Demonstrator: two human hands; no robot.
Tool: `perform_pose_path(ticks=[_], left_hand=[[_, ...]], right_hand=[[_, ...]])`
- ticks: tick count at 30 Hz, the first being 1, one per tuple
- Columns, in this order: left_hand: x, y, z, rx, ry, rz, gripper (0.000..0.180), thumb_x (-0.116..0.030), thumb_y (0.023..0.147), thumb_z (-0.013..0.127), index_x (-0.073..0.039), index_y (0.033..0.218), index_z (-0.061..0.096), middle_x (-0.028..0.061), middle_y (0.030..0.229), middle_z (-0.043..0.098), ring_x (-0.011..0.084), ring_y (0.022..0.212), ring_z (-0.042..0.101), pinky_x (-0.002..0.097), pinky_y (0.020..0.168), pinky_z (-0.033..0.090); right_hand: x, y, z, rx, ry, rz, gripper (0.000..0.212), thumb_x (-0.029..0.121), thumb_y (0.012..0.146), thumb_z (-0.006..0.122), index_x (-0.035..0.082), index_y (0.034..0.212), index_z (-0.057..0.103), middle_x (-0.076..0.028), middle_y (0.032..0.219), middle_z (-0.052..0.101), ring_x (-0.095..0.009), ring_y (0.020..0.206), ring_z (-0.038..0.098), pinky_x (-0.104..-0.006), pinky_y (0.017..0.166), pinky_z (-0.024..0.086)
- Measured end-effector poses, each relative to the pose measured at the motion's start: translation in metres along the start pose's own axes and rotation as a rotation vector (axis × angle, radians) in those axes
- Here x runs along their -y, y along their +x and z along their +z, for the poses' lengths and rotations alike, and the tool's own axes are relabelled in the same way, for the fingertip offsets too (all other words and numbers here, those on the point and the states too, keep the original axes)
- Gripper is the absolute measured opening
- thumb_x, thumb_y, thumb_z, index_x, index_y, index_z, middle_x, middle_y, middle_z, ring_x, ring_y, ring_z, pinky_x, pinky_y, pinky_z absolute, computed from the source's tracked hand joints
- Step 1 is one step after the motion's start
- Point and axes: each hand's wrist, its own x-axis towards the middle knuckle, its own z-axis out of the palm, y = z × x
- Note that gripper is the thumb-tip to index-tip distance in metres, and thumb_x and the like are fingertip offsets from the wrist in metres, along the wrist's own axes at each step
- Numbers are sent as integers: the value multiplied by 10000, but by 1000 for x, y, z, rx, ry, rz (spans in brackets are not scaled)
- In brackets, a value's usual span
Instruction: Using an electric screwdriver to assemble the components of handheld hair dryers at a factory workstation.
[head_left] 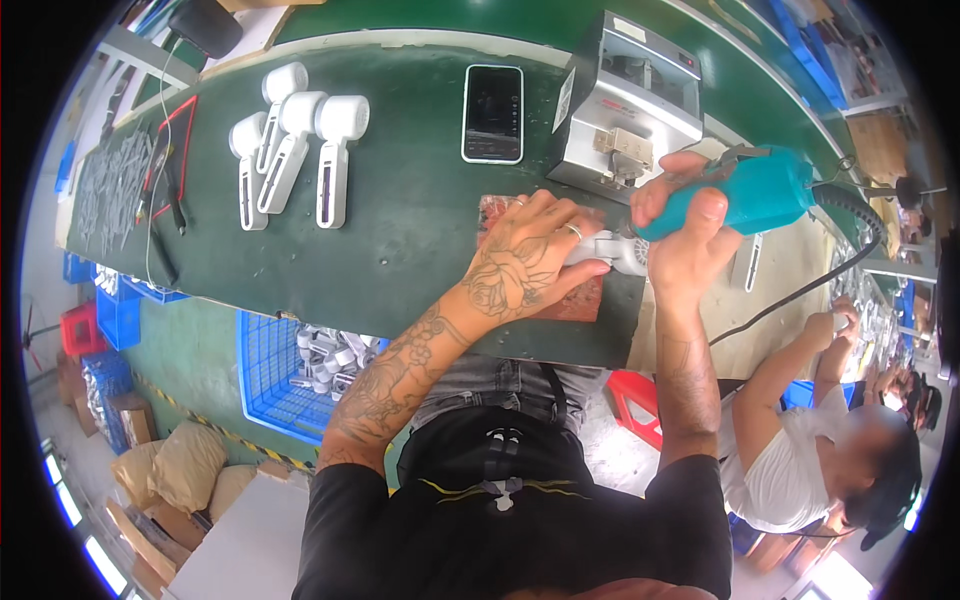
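My tattooed left hand (525,255) is closed over a white handheld fan (628,256), pressing it onto a reddish mat (575,306) on the green worktop. Most of the fan's handle is hidden under my fingers; its round head points right. In my right hand (685,262) is a teal electric screwdriver (765,195), lying nearly level with its nose toward the fan. The thumb and fingers wrap its body. Whether the tip touches the fan cannot be made out.
Several white handheld fans (330,170) lie at the left. A phone (493,115) and a grey metal machine (635,110) stand beyond my hands. A black cord (850,265) trails from the screwdriver. Below the bench is a blue basket (262,375) of white parts. A co-worker (800,450) sits at right.
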Motion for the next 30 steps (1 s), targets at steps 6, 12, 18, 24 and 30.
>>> perform_pose_path(ticks=[6,12,18,24,30], left_hand=[[0,0,1,-1,1,-4,388,-386,879,736,-44,1056,691,75,1081,641,300,1023,590,464,920,472],[0,1,2,-11,9,18,374,-371,871,739,-44,1044,683,71,1083,633,301,1012,587,458,906,470],[-1,1,0,-35,60,37,381,-382,874,734,-41,1036,683,78,1080,633,305,1006,583,454,887,466],[0,1,-2,25,-9,-13,348,-348,880,738,-97,1118,707,92,1099,642,325,1039,586,464,908,485],[4,-5,-1,-35,-13,3,296,-219,911,664,-112,1185,686,92,1073,651,325,1012,588,453,903,485]], right_hand=[[-7,-8,-1,34,-109,60,663,615,971,599,-42,1015,518,-92,682,536,-201,590,523,-355,569,460],[-11,-10,-1,51,-54,29,600,581,974,613,-8,952,501,-103,680,530,-200,582,508,-358,564,450],[-11,-7,-2,39,-38,64,602,587,987,590,-10,969,510,-91,672,527,-204,584,515,-352,566,451],[5,11,3,-7,-148,30,658,589,1005,559,-63,1091,542,-82,690,533,-214,616,539,-352,589,462],[-12,43,19,-42,-53,-211,470,440,1019,616,-26,1062,573,-65,699,585,-168,617,593,-292,592,483]])
